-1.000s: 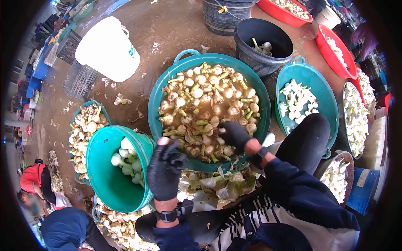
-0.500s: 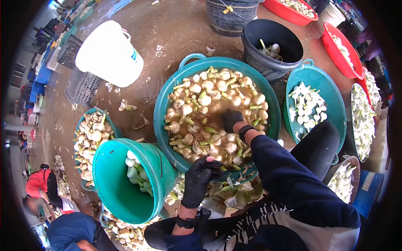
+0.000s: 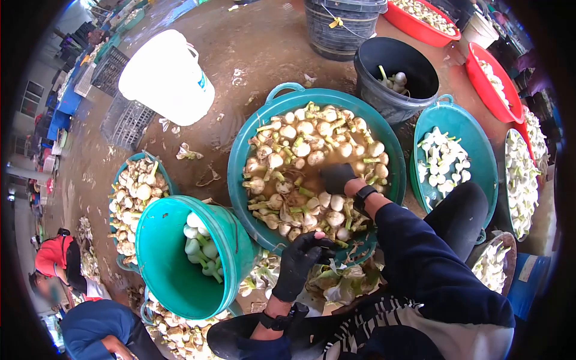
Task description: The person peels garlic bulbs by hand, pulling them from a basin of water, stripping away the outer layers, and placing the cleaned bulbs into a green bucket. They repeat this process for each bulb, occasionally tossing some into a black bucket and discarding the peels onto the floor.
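Muddy brown water and many garlic bulbs [image 3: 301,148] with cut green stems fill the large green tub [image 3: 238,180] before me. My right hand [image 3: 338,178], in a black glove, dips into the water among the bulbs; its fingers are hidden there. At the tub's near rim, my left hand [image 3: 300,264] hovers with loosely bent fingers and nothing visible in it. Its black glove leaves a fingertip bare. Left of the tub, a tilted green bucket [image 3: 174,276] holds several cleaner, paler bulbs [image 3: 203,247].
Cleaned garlic lies in a green basin [image 3: 444,117] at the right. Behind stand a black bucket [image 3: 384,102] and a white bucket [image 3: 165,78]. Unwashed bulbs fill a basket [image 3: 135,198] at the left. Two people [image 3: 99,330] bend at lower left. Red basins [image 3: 414,24] line the far right.
The view has shifted slightly, moving the tub and buckets a little right and down. My right hand stays in the water, and my left hand stays by the near rim with its fingers a little further apart.
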